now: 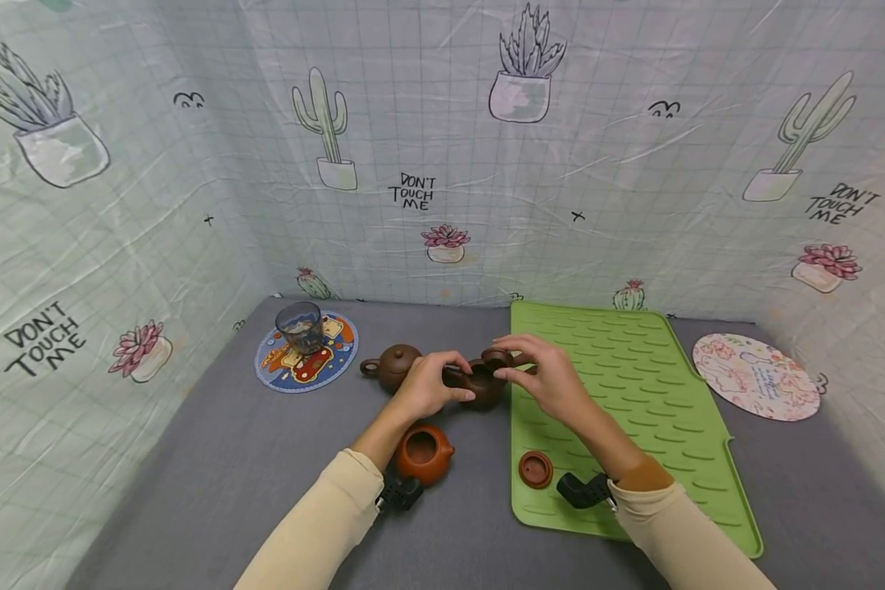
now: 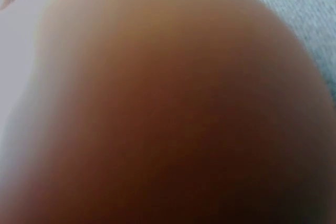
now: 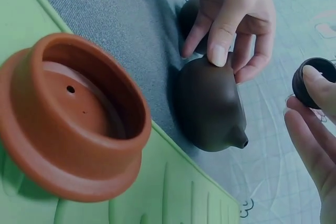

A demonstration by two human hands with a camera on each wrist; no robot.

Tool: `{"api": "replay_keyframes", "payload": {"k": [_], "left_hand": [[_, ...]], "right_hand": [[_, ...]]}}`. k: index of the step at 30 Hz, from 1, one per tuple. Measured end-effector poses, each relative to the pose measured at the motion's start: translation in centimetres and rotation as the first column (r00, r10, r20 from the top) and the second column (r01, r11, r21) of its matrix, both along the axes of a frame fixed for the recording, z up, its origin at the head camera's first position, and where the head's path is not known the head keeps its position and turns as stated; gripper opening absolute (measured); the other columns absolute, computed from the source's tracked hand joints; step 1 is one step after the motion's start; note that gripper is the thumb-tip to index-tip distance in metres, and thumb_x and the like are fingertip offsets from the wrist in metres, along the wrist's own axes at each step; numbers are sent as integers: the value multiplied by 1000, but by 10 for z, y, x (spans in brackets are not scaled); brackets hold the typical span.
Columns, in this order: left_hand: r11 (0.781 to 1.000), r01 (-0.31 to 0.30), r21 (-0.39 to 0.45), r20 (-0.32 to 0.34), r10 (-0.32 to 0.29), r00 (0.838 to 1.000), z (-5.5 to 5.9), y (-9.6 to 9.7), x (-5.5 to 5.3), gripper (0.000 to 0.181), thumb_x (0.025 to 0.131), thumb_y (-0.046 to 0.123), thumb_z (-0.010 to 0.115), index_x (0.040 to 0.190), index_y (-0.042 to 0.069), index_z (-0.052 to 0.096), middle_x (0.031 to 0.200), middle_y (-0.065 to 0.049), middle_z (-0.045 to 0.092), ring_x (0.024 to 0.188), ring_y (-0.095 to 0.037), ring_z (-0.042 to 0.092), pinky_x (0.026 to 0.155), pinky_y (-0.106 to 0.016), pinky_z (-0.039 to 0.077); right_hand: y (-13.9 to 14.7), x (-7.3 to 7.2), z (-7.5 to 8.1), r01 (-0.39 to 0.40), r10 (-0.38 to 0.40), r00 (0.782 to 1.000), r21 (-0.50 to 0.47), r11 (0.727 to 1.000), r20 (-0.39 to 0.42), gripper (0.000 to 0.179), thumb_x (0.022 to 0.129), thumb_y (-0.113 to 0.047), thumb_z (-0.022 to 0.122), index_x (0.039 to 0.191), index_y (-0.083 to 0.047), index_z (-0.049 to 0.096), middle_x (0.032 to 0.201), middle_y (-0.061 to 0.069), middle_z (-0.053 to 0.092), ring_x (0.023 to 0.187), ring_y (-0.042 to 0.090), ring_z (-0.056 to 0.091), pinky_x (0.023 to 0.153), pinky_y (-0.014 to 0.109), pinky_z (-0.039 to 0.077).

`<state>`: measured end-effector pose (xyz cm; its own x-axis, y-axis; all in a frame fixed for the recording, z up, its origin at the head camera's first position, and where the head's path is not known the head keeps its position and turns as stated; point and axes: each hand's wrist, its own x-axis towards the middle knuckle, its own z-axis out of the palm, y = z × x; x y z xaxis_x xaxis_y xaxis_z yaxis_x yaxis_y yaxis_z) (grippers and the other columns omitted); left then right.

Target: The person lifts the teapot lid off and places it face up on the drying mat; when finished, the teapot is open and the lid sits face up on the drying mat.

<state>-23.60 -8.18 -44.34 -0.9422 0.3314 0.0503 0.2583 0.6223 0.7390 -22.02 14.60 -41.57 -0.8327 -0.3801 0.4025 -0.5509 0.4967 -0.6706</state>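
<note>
A dark brown teapot stands with its top uncovered. My left hand grips it at the handle side; in the right wrist view the left thumb lies against its rim and the spout points away from that hand. Just above the opening, my right hand pinches a small dark lid, its hollow side showing in the right wrist view. Nearer me sits an open orange clay teapot by the left wrist. A blurred orange-brown surface fills most of the left wrist view.
An orange lid lies hollow side up on the green ridged mat. Left of the hands is another brown teapot, its lid on. A glass stands on a blue round mat. A pink-patterned oval mat lies far right.
</note>
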Motion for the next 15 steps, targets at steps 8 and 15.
{"api": "replay_keyframes", "payload": {"k": [8,15], "left_hand": [[1000,6,-6,-13,-6,1000,1,0,1,30,81,20,88,106,16,72,113,-4,74,106,-24,67,93,-41,54],[1000,1,-15,-29,-1,1000,2,1,3,29,81,20,87,106,17,72,112,-3,74,105,-24,68,92,-42,54]], "right_hand": [[1,4,2,-14,24,995,-101,995,96,46,94,-12,72,139,-9,59,132,21,66,86,37,76,70,36,63],[4,6,6,1,10,995,-100,995,104,37,96,-18,71,132,-13,65,105,16,76,75,14,75,57,31,57]]}}
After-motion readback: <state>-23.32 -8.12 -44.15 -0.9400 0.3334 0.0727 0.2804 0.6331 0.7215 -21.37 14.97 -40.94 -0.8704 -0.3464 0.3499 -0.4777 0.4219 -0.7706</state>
